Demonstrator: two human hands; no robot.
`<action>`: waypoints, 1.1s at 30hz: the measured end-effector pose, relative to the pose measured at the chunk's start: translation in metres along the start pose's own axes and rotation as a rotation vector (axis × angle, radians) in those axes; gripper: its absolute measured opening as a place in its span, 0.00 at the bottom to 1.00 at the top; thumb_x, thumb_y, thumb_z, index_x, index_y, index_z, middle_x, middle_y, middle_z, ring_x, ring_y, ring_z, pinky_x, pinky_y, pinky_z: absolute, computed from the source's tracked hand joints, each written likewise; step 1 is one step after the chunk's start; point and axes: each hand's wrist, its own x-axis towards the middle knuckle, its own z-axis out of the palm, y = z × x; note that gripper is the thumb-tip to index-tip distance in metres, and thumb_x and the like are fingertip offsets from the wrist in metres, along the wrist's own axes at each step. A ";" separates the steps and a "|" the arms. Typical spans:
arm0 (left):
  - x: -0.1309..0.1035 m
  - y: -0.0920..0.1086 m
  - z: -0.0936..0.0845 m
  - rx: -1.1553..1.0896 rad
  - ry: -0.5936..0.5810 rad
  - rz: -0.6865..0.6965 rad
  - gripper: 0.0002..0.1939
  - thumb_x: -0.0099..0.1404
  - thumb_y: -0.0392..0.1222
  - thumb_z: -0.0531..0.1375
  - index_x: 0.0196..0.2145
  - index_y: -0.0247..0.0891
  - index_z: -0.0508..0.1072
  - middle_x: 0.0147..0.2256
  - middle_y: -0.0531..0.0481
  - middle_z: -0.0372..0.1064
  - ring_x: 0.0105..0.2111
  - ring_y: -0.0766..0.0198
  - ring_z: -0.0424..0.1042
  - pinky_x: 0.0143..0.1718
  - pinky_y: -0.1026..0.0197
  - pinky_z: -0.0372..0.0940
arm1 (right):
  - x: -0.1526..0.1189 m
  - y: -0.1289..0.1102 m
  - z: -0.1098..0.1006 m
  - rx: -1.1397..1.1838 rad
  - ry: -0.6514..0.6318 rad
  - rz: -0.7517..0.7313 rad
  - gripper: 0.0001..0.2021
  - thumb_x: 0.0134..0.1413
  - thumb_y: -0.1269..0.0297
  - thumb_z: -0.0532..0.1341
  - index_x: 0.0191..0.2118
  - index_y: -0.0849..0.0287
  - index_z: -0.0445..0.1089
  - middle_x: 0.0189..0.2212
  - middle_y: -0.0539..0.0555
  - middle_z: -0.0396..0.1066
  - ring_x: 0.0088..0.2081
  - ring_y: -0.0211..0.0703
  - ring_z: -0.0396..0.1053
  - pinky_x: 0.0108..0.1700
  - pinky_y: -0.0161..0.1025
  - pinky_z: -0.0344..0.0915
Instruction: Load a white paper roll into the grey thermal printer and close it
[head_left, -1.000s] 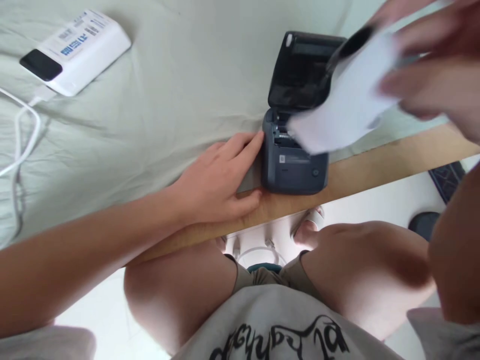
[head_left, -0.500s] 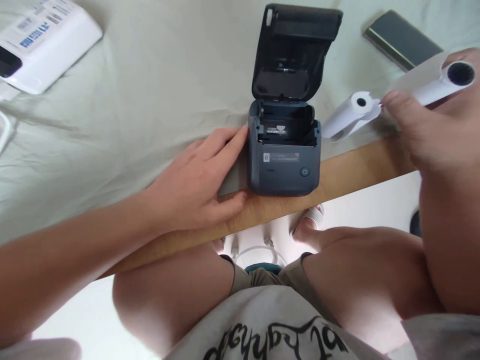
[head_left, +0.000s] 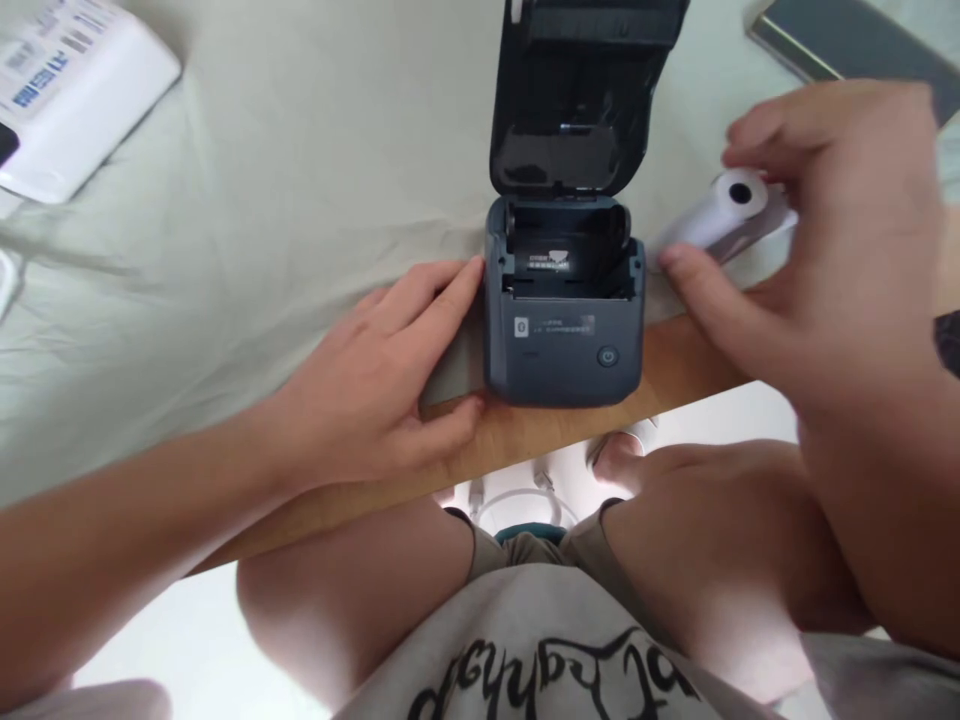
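Note:
A dark blue-grey printer [head_left: 562, 350] stands at the table's front edge, its black lid [head_left: 589, 90] raised and its inner bay without a roll. My left hand [head_left: 375, 375] rests on the table with fingers apart, fingertips touching the printer's left side. Right of the printer lies a small white paper roll [head_left: 701, 215] with a dark core hole. My right hand [head_left: 825, 240] is around this roll, thumb at its near end and fingers curled behind it; how firmly they touch it is unclear.
At the upper left is a white device [head_left: 90, 110] with a printed label. A dark flat object [head_left: 862, 45] lies at the upper right, partly behind my right hand. The wooden table edge [head_left: 510, 440] runs just above my legs.
My right hand has come left onto the small roll. The larger white roll that it held is no longer visible. The view has shifted slightly; my left hand stays beside the printer.

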 end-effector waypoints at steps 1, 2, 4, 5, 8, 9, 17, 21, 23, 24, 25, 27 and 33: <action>0.000 0.000 0.001 -0.005 0.015 0.010 0.50 0.85 0.58 0.60 0.96 0.48 0.51 0.86 0.39 0.67 0.81 0.30 0.75 0.83 0.33 0.77 | 0.003 0.002 0.004 -0.036 -0.009 -0.042 0.35 0.78 0.40 0.78 0.81 0.43 0.75 0.78 0.64 0.76 0.76 0.65 0.76 0.78 0.69 0.79; 0.000 0.000 0.001 -0.009 0.030 0.021 0.50 0.84 0.57 0.61 0.96 0.49 0.51 0.86 0.38 0.68 0.80 0.31 0.76 0.82 0.33 0.77 | 0.005 0.008 0.006 -0.068 -0.015 -0.065 0.36 0.76 0.41 0.80 0.81 0.42 0.76 0.77 0.63 0.78 0.76 0.65 0.76 0.77 0.68 0.81; 0.000 -0.001 0.004 -0.007 0.063 0.044 0.50 0.84 0.57 0.61 0.95 0.48 0.53 0.84 0.36 0.70 0.79 0.33 0.77 0.80 0.35 0.78 | 0.005 0.024 0.010 -0.073 -0.020 -0.009 0.39 0.71 0.39 0.83 0.80 0.41 0.77 0.72 0.62 0.80 0.70 0.63 0.79 0.73 0.67 0.83; 0.000 -0.001 0.005 -0.001 0.075 0.052 0.49 0.85 0.58 0.60 0.95 0.47 0.54 0.84 0.36 0.71 0.78 0.34 0.78 0.80 0.36 0.78 | 0.003 0.034 0.012 -0.044 -0.032 0.060 0.40 0.69 0.38 0.84 0.79 0.40 0.77 0.67 0.60 0.82 0.65 0.60 0.81 0.68 0.65 0.84; 0.000 -0.001 0.008 0.014 0.078 0.043 0.49 0.85 0.60 0.59 0.95 0.45 0.54 0.83 0.37 0.72 0.77 0.35 0.79 0.80 0.38 0.79 | 0.002 0.052 0.021 0.070 0.048 0.127 0.47 0.58 0.32 0.88 0.76 0.41 0.76 0.55 0.55 0.81 0.47 0.47 0.78 0.46 0.50 0.77; 0.000 -0.001 0.009 0.014 0.070 0.028 0.49 0.84 0.60 0.59 0.95 0.46 0.54 0.84 0.37 0.71 0.77 0.35 0.79 0.80 0.38 0.78 | 0.004 0.054 0.026 0.127 0.134 0.069 0.48 0.55 0.29 0.89 0.75 0.40 0.77 0.56 0.55 0.81 0.43 0.43 0.76 0.40 0.46 0.71; 0.000 -0.001 0.005 -0.017 0.052 0.028 0.51 0.84 0.59 0.60 0.95 0.46 0.54 0.85 0.38 0.70 0.78 0.31 0.79 0.80 0.33 0.79 | 0.026 -0.031 0.032 0.429 0.346 -0.254 0.20 0.74 0.49 0.81 0.67 0.37 0.91 0.55 0.52 0.90 0.49 0.48 0.87 0.49 0.51 0.84; -0.001 -0.005 0.005 -0.001 0.021 0.015 0.51 0.85 0.62 0.58 0.96 0.47 0.51 0.86 0.40 0.67 0.79 0.29 0.77 0.81 0.32 0.79 | 0.030 -0.055 0.032 0.274 0.240 -0.302 0.12 0.79 0.64 0.74 0.59 0.44 0.93 0.58 0.53 0.91 0.59 0.51 0.88 0.62 0.54 0.87; -0.002 -0.006 0.006 -0.006 0.043 0.040 0.52 0.85 0.62 0.59 0.96 0.48 0.50 0.86 0.39 0.68 0.79 0.30 0.78 0.80 0.32 0.79 | 0.033 -0.054 0.039 0.322 0.249 -0.290 0.09 0.74 0.67 0.75 0.54 0.46 0.88 0.52 0.53 0.90 0.53 0.50 0.87 0.55 0.52 0.83; -0.002 -0.006 0.007 -0.006 0.053 0.047 0.52 0.84 0.61 0.60 0.96 0.49 0.49 0.86 0.38 0.68 0.79 0.32 0.78 0.80 0.33 0.79 | 0.036 -0.052 0.043 0.344 0.265 -0.282 0.08 0.72 0.68 0.75 0.52 0.47 0.85 0.51 0.53 0.90 0.51 0.51 0.88 0.53 0.52 0.82; -0.001 -0.006 0.008 -0.003 0.053 0.043 0.52 0.84 0.60 0.60 0.96 0.50 0.49 0.86 0.38 0.68 0.79 0.33 0.78 0.80 0.34 0.79 | 0.038 -0.051 0.046 0.349 0.266 -0.263 0.08 0.71 0.68 0.74 0.50 0.47 0.82 0.51 0.53 0.90 0.52 0.52 0.89 0.54 0.52 0.82; -0.001 -0.006 0.009 0.008 0.047 0.028 0.52 0.83 0.59 0.60 0.96 0.50 0.49 0.86 0.38 0.69 0.78 0.34 0.79 0.80 0.35 0.79 | 0.042 -0.051 0.050 0.345 0.239 -0.254 0.08 0.71 0.68 0.74 0.49 0.47 0.80 0.52 0.53 0.90 0.56 0.54 0.90 0.57 0.53 0.84; 0.000 -0.003 0.010 0.018 0.065 0.030 0.51 0.83 0.59 0.61 0.95 0.46 0.53 0.84 0.35 0.71 0.77 0.34 0.80 0.79 0.35 0.80 | 0.046 -0.056 0.047 0.304 0.155 -0.148 0.05 0.75 0.66 0.73 0.48 0.47 0.81 0.54 0.53 0.90 0.54 0.50 0.88 0.58 0.52 0.84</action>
